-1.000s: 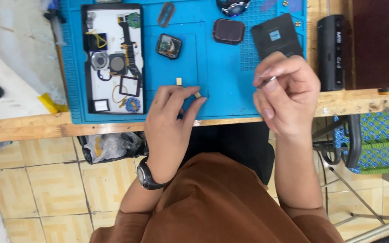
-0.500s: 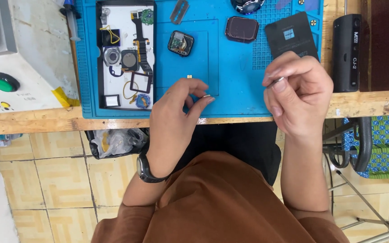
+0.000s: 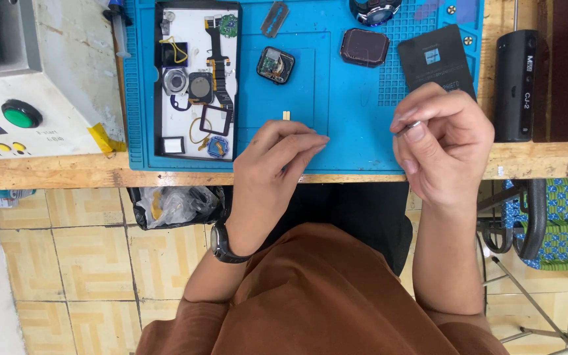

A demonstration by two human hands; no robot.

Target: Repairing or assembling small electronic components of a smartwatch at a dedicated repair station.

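A: R hand (image 3: 443, 152) first; what's it got?

B: Thumb and forefinger pinched on a thin metal tool (image 3: 410, 126); prob tweezers, too small to be sure; only the grey end shows, sticking out of the pinch toward the L hand; other fingers curled in, hand raised over the edge of the blue mat (image 3: 350, 118).

A: And the L hand (image 3: 272, 164)?

B: Fingers bunched, tips together, pressed down on the mat near its front edge; can't tell if anything sits under the tips; wrist carries a dark watch (image 3: 221, 243).

A: Closest bit to that pinch?

B: A tiny tan part (image 3: 286, 116), lying on the mat just beyond the L fingertips; not touching them; well apart from the R hand's tool.

A: Farther out from the L hand?

B: Opened square watch body (image 3: 275, 65), insides showing, beyond the tan part; outboard of the L hand, a white parts tray (image 3: 182, 92) w/ black rim, holding flex cables, round pieces, a small square frame.

A: Round the R hand?

B: Black card (image 3: 436, 60) right behind the knuckles, partly hidden by them; dark square watch screen (image 3: 364, 47) just beside the card, toward the L side; black cylinder (image 3: 515, 85) standing off the mat on the wooden bench (image 3: 47, 172), outboard of the R hand.

A: Far L?

B: White machine (image 3: 41, 98) w/ green button.
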